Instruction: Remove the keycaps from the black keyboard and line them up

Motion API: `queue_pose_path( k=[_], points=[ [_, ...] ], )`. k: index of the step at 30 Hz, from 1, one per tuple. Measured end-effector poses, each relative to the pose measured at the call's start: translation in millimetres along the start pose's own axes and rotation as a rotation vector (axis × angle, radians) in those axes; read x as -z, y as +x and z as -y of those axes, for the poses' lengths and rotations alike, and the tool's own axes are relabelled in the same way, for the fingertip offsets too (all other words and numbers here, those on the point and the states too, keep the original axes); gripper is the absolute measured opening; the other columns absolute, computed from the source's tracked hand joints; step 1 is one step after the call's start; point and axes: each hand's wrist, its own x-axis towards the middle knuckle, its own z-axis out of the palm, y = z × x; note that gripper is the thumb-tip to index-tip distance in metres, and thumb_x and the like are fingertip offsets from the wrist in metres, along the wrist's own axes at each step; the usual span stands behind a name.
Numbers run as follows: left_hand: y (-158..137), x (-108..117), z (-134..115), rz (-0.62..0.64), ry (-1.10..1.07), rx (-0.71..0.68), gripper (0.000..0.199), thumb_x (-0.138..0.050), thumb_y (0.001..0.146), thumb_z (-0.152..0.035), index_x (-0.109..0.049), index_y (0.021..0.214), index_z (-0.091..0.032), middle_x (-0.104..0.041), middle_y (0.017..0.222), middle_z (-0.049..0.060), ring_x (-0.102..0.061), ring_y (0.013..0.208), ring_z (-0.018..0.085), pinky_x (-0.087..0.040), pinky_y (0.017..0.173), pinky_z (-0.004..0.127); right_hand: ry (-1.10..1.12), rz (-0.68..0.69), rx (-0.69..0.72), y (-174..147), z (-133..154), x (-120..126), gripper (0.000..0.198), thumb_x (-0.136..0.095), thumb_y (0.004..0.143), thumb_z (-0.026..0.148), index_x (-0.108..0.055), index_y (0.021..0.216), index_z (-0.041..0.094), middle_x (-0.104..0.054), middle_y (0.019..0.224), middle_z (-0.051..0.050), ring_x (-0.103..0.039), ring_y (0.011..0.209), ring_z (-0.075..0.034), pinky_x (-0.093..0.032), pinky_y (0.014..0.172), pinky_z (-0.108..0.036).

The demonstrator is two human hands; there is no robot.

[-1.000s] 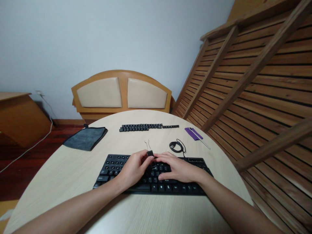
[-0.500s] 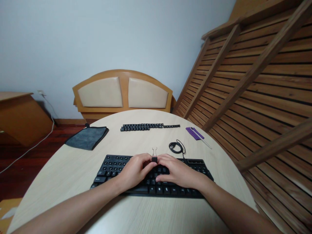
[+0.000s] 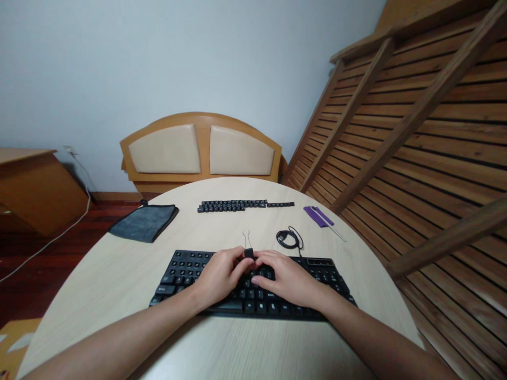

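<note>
Evidently, a wire keycap puller (image 3: 249,253) is held over the middle of the keyboard (image 3: 225,306), prongs pointing far; its black handle is pinched between thumb and fingers of the left hand (image 3: 220,277), while whether anything is gripped by the right hand's (image 3: 288,278) curled fingers cannot be told. Key-pulling seems in hand; for another cap, the prongs would need to be turned downward. Loose keycaps (image 3: 222,206) are lined up on the far side.
</note>
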Motion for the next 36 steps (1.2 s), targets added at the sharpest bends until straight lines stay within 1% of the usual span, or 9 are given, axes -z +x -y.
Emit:
queue_pose_path(
  k=[5, 7, 13, 16, 20, 24, 26, 31, 36],
  points=[
    [7, -5, 17, 0.0, -0.378, 0.117, 0.026, -0.052, 0.092, -0.039, -0.06, 0.083, -0.015, -0.065, 0.076, 0.003, -0.064, 0.069, 0.018, -0.049, 0.064, 0.028, 0.038, -0.05, -0.013, 2, 1, -6, 0.01, -0.064, 0.087, 0.03, -0.065, 0.094, 0.023, -0.064, 0.122, -0.004, -0.056, 0.116, -0.02, -0.04, 0.1, -0.035],
    [9, -5, 19, -0.013, -0.445, 0.138, 0.028, -0.054, 0.091, -0.041, -0.06, 0.082, -0.015, -0.064, 0.076, 0.003, -0.064, 0.07, 0.018, -0.05, 0.064, 0.028, 0.05, -0.067, -0.013, 3, 2, -7, 0.01, -0.064, 0.087, 0.028, -0.065, 0.094, 0.022, -0.066, 0.118, -0.003, -0.058, 0.112, -0.02, -0.041, 0.098, -0.034],
    [6, 1, 7, -0.038, -0.391, 0.086, 0.028, -0.055, 0.091, -0.04, -0.063, 0.083, -0.015, -0.066, 0.077, 0.003, -0.065, 0.076, 0.019, -0.049, 0.069, 0.028, 0.104, -0.118, -0.052, 5, 2, -4, 0.012, -0.068, 0.082, 0.027, -0.065, 0.093, 0.021, -0.069, 0.101, -0.003, -0.062, 0.097, -0.019, -0.045, 0.088, -0.032],
    [5, 3, 2, -0.035, -0.333, 0.043, 0.027, -0.053, 0.092, -0.038, -0.065, 0.082, -0.015, -0.066, 0.076, 0.002, -0.062, 0.075, 0.018, -0.047, 0.07, 0.027, 0.12, -0.12, -0.089, 5, 3, -2, 0.014, -0.07, 0.08, 0.026, -0.067, 0.093, 0.022, -0.07, 0.099, -0.002, -0.063, 0.095, -0.02, -0.045, 0.087, -0.032],
    [6, 3, 2, -0.014, -0.338, 0.015, 0.026, -0.051, 0.093, -0.035, -0.064, 0.082, -0.015, -0.066, 0.076, 0.002, -0.061, 0.076, 0.017, -0.047, 0.071, 0.027, 0.196, -0.097, -0.089, 5, 4, -1, 0.015, -0.069, 0.079, 0.022, -0.067, 0.094, 0.022, -0.071, 0.098, -0.001, -0.064, 0.094, -0.019, -0.046, 0.087, -0.031],
    [6, 4, 5, -0.016, -0.334, 0.044, 0.027, -0.052, 0.093, -0.036, -0.064, 0.081, -0.015, -0.066, 0.073, 0.002, -0.061, 0.073, 0.017, -0.047, 0.07, 0.028, 0.285, -0.102, -0.048, 5, 3, -1, 0.028, -0.071, 0.077, 0.019, -0.06, 0.102, 0.021, -0.07, 0.095, 0.0, -0.065, 0.092, -0.017, -0.047, 0.085, -0.029],
    [7, 4, 5, -0.019, -0.343, 0.057, 0.027, -0.052, 0.093, -0.036, -0.064, 0.082, -0.014, -0.066, 0.073, 0.002, -0.061, 0.072, 0.017, -0.047, 0.07, 0.028, 0.276, -0.118, -0.018, 5, 4, -1, 0.027, -0.071, 0.076, 0.018, -0.059, 0.101, 0.021, -0.069, 0.093, 0.001, -0.065, 0.091, -0.017, -0.047, 0.085, -0.028],
    [6, 5, 5, -0.047, -0.338, 0.064, 0.028, -0.052, 0.092, -0.038, -0.063, 0.081, -0.014, -0.066, 0.072, 0.002, -0.061, 0.071, 0.018, -0.047, 0.069, 0.028, 0.201, -0.12, 0.008, 5, 6, 0, 0.014, -0.068, 0.083, 0.021, -0.068, 0.096, 0.023, -0.073, 0.098, 0.001, -0.067, 0.093, -0.017, -0.048, 0.086, -0.028],
    [4, 4, 5, -0.043, -0.323, 0.053, 0.027, -0.052, 0.093, -0.037, -0.063, 0.082, -0.015, -0.066, 0.073, 0.002, -0.061, 0.072, 0.017, -0.046, 0.068, 0.027, 0.112, -0.127, 0.006, 5, 2, -2, 0.016, -0.07, 0.083, 0.026, -0.073, 0.098, 0.027, -0.075, 0.099, 0.003, -0.07, 0.091, -0.017, -0.05, 0.086, -0.028]
  ],
)
